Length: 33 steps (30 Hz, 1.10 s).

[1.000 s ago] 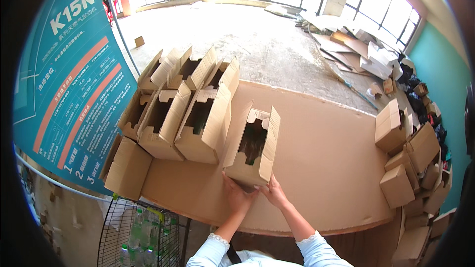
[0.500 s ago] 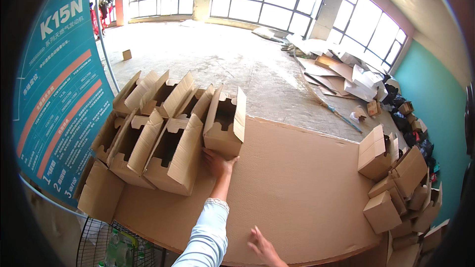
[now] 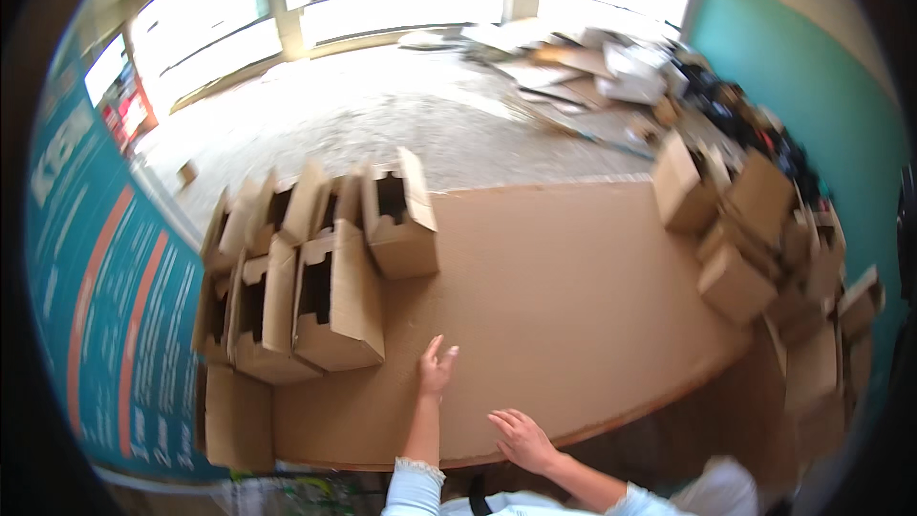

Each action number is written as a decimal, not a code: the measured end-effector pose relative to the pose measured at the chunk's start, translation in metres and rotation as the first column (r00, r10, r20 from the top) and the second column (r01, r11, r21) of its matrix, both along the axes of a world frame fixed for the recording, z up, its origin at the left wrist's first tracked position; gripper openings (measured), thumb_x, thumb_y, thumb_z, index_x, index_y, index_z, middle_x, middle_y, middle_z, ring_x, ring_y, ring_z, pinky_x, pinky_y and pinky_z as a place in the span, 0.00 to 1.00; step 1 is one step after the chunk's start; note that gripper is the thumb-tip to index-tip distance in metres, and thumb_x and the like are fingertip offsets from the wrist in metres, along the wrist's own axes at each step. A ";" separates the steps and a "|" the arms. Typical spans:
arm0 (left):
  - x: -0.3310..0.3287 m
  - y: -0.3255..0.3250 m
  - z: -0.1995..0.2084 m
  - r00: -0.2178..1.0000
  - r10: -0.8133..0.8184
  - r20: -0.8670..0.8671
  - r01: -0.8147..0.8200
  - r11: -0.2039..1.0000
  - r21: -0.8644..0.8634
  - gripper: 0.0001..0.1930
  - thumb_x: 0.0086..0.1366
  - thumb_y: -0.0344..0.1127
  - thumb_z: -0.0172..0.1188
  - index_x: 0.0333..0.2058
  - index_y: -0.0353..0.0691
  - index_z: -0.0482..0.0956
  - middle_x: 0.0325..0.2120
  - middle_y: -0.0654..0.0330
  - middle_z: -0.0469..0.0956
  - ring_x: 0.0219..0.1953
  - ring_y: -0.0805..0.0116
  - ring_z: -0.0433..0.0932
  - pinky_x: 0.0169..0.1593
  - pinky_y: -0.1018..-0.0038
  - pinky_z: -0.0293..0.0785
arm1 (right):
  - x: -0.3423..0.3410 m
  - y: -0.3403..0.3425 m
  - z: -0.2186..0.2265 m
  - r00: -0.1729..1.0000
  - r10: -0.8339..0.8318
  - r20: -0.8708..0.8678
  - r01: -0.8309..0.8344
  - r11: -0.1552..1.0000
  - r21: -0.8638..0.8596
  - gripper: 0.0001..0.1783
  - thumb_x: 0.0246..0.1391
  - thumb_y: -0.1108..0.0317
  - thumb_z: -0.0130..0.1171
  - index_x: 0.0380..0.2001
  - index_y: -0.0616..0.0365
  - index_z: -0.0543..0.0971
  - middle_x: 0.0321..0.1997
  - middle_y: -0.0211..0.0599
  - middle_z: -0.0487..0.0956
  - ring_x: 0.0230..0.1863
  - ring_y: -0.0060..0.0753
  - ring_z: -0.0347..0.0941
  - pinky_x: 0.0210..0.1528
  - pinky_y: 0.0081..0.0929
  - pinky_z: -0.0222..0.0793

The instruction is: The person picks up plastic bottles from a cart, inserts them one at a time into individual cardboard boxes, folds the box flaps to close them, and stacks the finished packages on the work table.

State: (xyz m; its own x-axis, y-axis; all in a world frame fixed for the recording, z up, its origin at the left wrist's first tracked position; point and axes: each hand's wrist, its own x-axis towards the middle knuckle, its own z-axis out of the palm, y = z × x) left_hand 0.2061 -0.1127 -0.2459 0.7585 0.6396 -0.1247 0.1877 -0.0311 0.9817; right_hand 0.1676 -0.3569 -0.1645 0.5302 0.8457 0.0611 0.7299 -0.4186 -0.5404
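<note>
My left hand (image 3: 437, 370) hovers over the cardboard-covered tabletop (image 3: 535, 296), fingers apart and nothing in it. Lower and to its right, my right hand (image 3: 522, 440) is also open and empty, fingers stretched toward the left. On the table's left side several cardboard boxes stand upright in two rows with their tops open. The nearest to my left hand is a tall front-row box (image 3: 346, 311). Behind it, at the right end of the back row, stands another open box (image 3: 403, 229). Neither hand touches a box.
A pile of cardboard boxes (image 3: 740, 285) leans at the table's right edge. Beyond the table are a broom (image 3: 583, 134), flattened cardboard and white scrap (image 3: 630, 72), and dark bags along the teal wall. A blue printed banner (image 3: 91, 287) stands at the left.
My left hand has let go of the back-row box and drawn back toward me. My right hand has come further into view. The view has swung to the right.
</note>
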 end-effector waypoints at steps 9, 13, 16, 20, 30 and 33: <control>-0.146 -0.006 0.028 0.974 -0.227 -0.003 0.224 0.962 -0.159 0.20 0.64 0.28 0.61 0.54 0.28 0.75 0.52 0.51 0.77 0.55 0.64 0.75 0.60 0.69 0.69 | -0.072 0.048 0.009 0.996 0.077 -0.038 -0.082 0.987 -0.139 0.22 0.52 0.66 0.61 0.50 0.61 0.74 0.58 0.46 0.72 0.66 0.49 0.60 0.67 0.48 0.55; -0.168 -0.026 0.027 0.948 -0.319 -0.022 0.312 0.938 -0.149 0.17 0.64 0.28 0.60 0.51 0.29 0.77 0.48 0.53 0.79 0.51 0.66 0.77 0.57 0.71 0.71 | -0.058 0.002 0.008 0.998 -0.052 0.041 0.062 0.960 -0.274 0.21 0.52 0.62 0.61 0.49 0.57 0.76 0.58 0.45 0.72 0.66 0.49 0.61 0.68 0.49 0.54; -0.166 -0.032 0.035 0.932 -0.360 -0.035 0.356 0.931 -0.085 0.15 0.64 0.29 0.60 0.49 0.30 0.79 0.45 0.55 0.80 0.48 0.67 0.78 0.55 0.73 0.72 | -0.008 -0.059 0.011 0.933 -0.222 0.282 0.281 0.941 -0.187 0.17 0.42 0.62 0.62 0.37 0.55 0.80 0.47 0.39 0.78 0.53 0.42 0.71 0.54 0.39 0.65; -0.152 -0.034 0.030 0.937 -0.346 -0.042 0.345 0.938 -0.023 0.13 0.64 0.29 0.60 0.46 0.31 0.79 0.41 0.56 0.81 0.44 0.68 0.79 0.52 0.73 0.73 | 0.102 -0.174 0.002 0.770 -0.400 0.497 0.537 0.827 -0.166 0.16 0.39 0.62 0.59 0.35 0.53 0.78 0.41 0.38 0.78 0.46 0.41 0.74 0.45 0.45 0.69; -0.114 -0.055 -0.008 0.988 -0.115 -0.102 0.143 0.930 0.339 0.11 0.57 0.25 0.62 0.40 0.32 0.80 0.42 0.55 0.78 0.43 0.65 0.79 0.48 0.71 0.76 | 0.341 -0.388 0.106 0.267 -0.722 0.638 0.954 0.290 -0.071 0.40 0.49 0.65 0.65 0.66 0.56 0.61 0.70 0.44 0.61 0.70 0.48 0.55 0.70 0.41 0.56; -0.125 -0.079 -0.006 0.987 -0.062 -0.147 0.120 0.896 0.427 0.13 0.54 0.25 0.62 0.40 0.34 0.80 0.47 0.52 0.77 0.51 0.56 0.76 0.53 0.66 0.74 | 0.390 -0.443 0.095 0.289 -0.670 0.684 0.888 0.455 0.070 0.43 0.41 0.66 0.71 0.62 0.54 0.65 0.64 0.40 0.70 0.67 0.44 0.62 0.65 0.47 0.60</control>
State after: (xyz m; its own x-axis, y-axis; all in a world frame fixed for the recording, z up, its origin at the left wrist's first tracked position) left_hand 0.0809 -0.1920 -0.2516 0.8125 0.5808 0.0502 0.2849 -0.4707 0.8350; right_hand 0.5574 -0.8003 -0.0699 0.8823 0.0649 0.4661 0.0326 -0.9965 0.0770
